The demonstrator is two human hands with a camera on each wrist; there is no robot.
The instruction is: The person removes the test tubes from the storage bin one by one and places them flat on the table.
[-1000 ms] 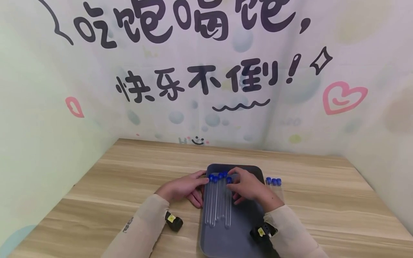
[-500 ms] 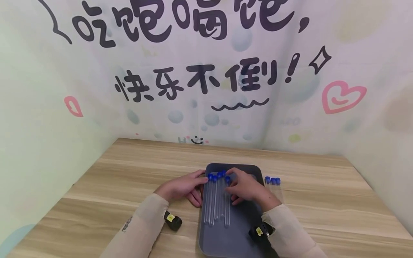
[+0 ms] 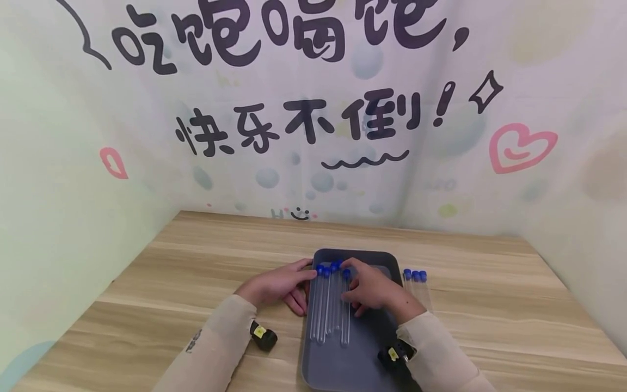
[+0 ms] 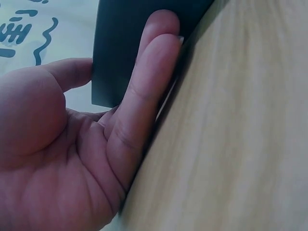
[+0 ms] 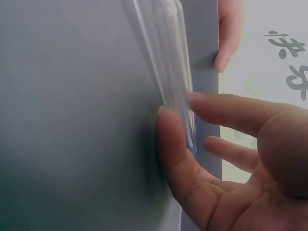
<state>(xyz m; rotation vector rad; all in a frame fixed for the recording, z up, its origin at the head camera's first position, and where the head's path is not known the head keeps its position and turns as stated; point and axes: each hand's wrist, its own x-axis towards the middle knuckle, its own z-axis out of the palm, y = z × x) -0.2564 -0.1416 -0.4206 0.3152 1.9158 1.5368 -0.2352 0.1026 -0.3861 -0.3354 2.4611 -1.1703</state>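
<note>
A grey rectangular tray [image 3: 343,366] lies on the table, with several clear test tubes [image 3: 320,316] with blue caps side by side along its left half. My left hand [image 3: 276,286] holds the tray's left wall, thumb over the rim and fingers along the outside, as the left wrist view shows. Over the tray, my right hand [image 3: 374,286] has its thumb and a finger on either side of the rightmost test tube [image 3: 345,326], below its cap. In the right wrist view the fingertips touch the tube bundle [image 5: 168,62]; the caps are mostly hidden there.
Right of the tray, three more blue-capped test tubes [image 3: 416,277] lie on the wooden table [image 3: 196,261], partly behind my right forearm. A printed cloth [image 3: 313,185] with lettering hangs behind the table. Black wrist cameras [image 3: 264,336] hang under both sleeves.
My right thumb has slid slightly down the rightmost tube, and the index finger has shifted a little left over the caps. The left hand, tray and tubes stay in place.
</note>
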